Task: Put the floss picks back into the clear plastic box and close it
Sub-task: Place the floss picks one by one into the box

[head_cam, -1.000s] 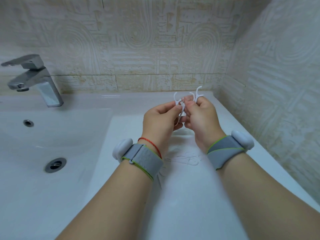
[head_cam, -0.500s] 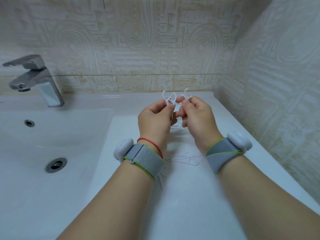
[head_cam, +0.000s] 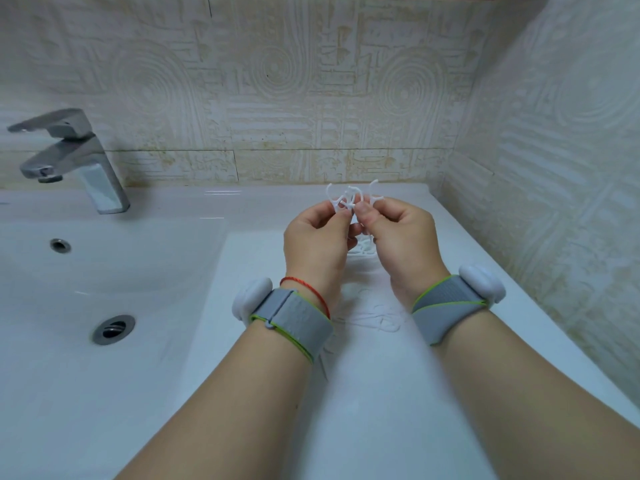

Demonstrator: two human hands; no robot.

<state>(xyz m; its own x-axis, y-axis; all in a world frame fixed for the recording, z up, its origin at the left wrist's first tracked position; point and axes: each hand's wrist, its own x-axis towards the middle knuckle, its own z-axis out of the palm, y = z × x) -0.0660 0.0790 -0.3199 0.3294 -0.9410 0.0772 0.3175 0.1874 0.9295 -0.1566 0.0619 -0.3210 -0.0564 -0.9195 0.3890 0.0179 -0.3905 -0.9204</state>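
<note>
Though fanned above the right hand (head_cam: 401, 237) a second ago, now squared into one tighter cluster of floss picks (head_cam: 349, 197), heads up and stems crossing. Pinched from both sides: thumb and forefinger of the left hand (head_cam: 317, 237) clamped on the near stems, those of the right hand clamped on the rest, other fingers curled below. Held in the air above the back right corner of the counter (head_cam: 381, 410), a little left of the earlier spot. Probably tidying the bundle so as to drop it in at one go. Lying loose on the counter: more picks (head_cam: 377, 317) between the wrists, and a small heap (head_cam: 362, 249) just under the hands. No telling where the clear plastic box sits; not made out anywhere. So loading of this bundle not yet begun, closing further off.
</note>
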